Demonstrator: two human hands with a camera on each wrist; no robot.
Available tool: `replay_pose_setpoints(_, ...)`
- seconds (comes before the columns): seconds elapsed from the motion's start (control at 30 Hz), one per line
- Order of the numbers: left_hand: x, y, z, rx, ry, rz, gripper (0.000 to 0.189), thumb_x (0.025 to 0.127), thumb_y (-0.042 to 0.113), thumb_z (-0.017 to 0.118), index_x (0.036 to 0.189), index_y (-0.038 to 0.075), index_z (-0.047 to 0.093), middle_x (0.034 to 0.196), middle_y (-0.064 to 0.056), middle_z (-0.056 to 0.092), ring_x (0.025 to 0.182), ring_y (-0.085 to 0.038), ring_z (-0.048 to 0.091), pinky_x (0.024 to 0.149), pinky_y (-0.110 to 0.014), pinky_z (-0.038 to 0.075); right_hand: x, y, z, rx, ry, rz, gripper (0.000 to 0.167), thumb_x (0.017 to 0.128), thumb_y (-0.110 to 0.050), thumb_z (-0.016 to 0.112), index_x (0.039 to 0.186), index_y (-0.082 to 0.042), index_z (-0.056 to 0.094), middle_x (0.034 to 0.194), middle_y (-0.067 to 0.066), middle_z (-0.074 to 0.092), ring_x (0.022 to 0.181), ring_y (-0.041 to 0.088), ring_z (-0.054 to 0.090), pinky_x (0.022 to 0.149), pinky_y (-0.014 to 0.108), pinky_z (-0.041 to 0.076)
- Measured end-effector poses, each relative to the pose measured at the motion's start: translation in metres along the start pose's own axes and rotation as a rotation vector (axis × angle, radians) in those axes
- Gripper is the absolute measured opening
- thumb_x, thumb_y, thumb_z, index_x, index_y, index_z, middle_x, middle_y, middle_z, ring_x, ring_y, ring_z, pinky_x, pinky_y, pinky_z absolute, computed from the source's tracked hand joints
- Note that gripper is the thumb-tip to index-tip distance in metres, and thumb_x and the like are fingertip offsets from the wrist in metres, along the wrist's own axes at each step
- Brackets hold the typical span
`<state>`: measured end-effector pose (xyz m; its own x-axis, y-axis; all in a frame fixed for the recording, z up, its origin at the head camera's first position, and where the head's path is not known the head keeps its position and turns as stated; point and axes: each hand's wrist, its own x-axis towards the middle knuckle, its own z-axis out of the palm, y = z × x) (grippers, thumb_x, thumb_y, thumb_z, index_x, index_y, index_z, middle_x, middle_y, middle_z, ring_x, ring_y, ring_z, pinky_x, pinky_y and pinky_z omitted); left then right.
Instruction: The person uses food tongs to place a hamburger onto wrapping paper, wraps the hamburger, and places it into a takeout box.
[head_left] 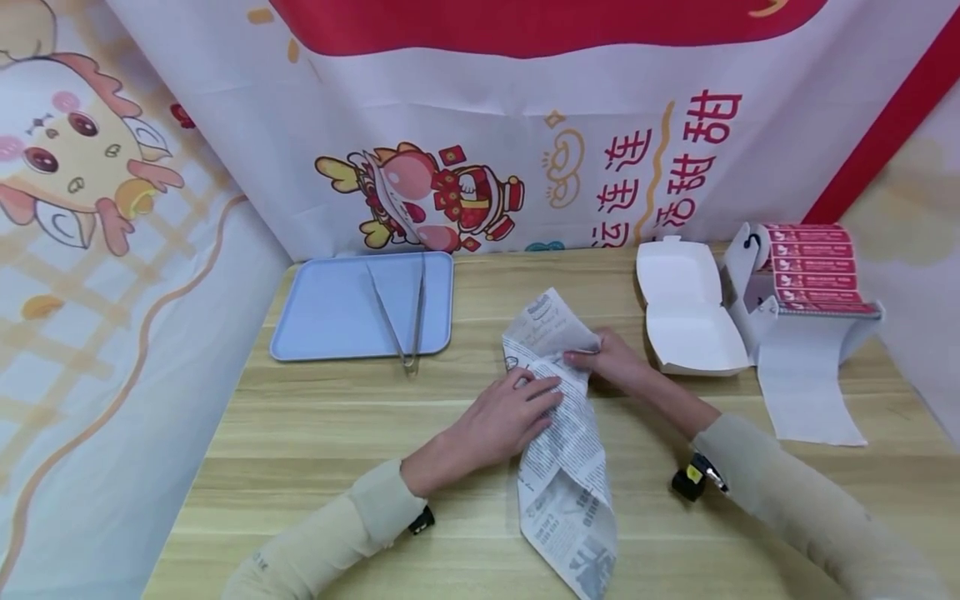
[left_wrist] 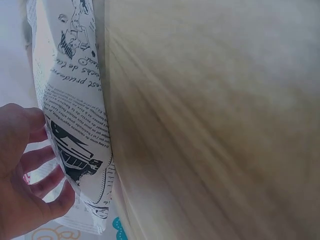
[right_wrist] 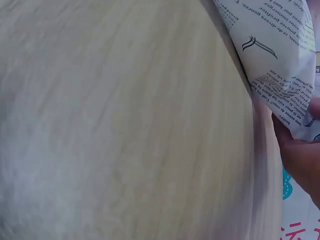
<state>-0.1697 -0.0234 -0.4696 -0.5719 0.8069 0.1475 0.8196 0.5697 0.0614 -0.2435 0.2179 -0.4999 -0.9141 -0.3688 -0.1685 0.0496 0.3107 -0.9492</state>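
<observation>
A long sheet of newsprint wrapping paper [head_left: 564, 421] lies folded over itself lengthwise on the table, one pointed end toward the back wall and the other toward the front. Whether anything is inside its folds is hidden. My left hand [head_left: 504, 417] rests on the paper's left side, fingers spread and slightly bent over it; the left wrist view has these fingers [left_wrist: 47, 182] against the paper's edge. On the far right side, my right hand [head_left: 617, 360] pinches a folded corner between thumb and fingers. In the right wrist view, the paper [right_wrist: 280, 75] partly covers that hand [right_wrist: 302, 157].
At the back left, metal tongs [head_left: 402, 321] lie on a blue tray [head_left: 322, 308]. An opened white takeaway box [head_left: 693, 329] stands right of the paper. Beside it is a dispenser [head_left: 750, 308] with a roll of red labels [head_left: 813, 262] and a strip hanging down.
</observation>
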Motion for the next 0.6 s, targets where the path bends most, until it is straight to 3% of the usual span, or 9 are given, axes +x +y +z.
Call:
replay_pose_setpoints(0.13,-0.001,-0.002,-0.002,-0.001,-0.013,0.008,0.039,0.103,0.034,0.053,0.140,0.021,0.056,0.151,0.000,0.051,0.122,-0.018,0.051,0.100,-0.032,0.048,0.003,-0.005,-0.005,-0.110,-0.033,-0.062,0.045,0.094,-0.015,0.068,0.134,0.003,0.059,0.131,0.022,0.065,0.114,0.029,0.066,0.092,0.027,0.052)
replay_pose_setpoints(0.33,-0.001,-0.005,-0.004,0.006,-0.016,0.019,0.038,0.102,0.033,0.055,0.139,0.022,0.057,0.150,0.000,0.052,0.122,-0.019,0.051,0.101,-0.032,0.047,0.020,-0.021,-0.015,-0.206,-0.141,-0.096,0.043,0.092,-0.022,0.072,0.128,-0.002,0.062,0.119,0.015,0.071,0.100,0.021,0.068,0.087,0.029,0.053)
replay_pose_setpoints(0.5,-0.001,-0.004,-0.003,0.008,-0.036,0.026,0.040,0.102,0.034,0.055,0.140,0.022,0.056,0.151,0.000,0.052,0.124,-0.019,0.051,0.104,-0.033,0.046,0.024,-0.023,-0.019,-0.220,-0.164,-0.159,0.025,0.091,-0.010,0.071,0.110,0.006,0.070,0.104,0.018,0.074,0.081,0.012,0.066,0.070,0.024,0.055)
replay_pose_setpoints(0.6,-0.001,-0.004,-0.003,0.016,-0.042,0.026,0.040,0.102,0.034,0.055,0.140,0.022,0.056,0.151,0.001,0.052,0.124,-0.019,0.051,0.104,-0.032,0.046,0.021,-0.022,-0.020,-0.225,-0.143,-0.216,0.021,0.091,-0.004,0.069,0.109,0.006,0.073,0.107,0.020,0.075,0.086,0.012,0.069,0.071,0.023,0.056)
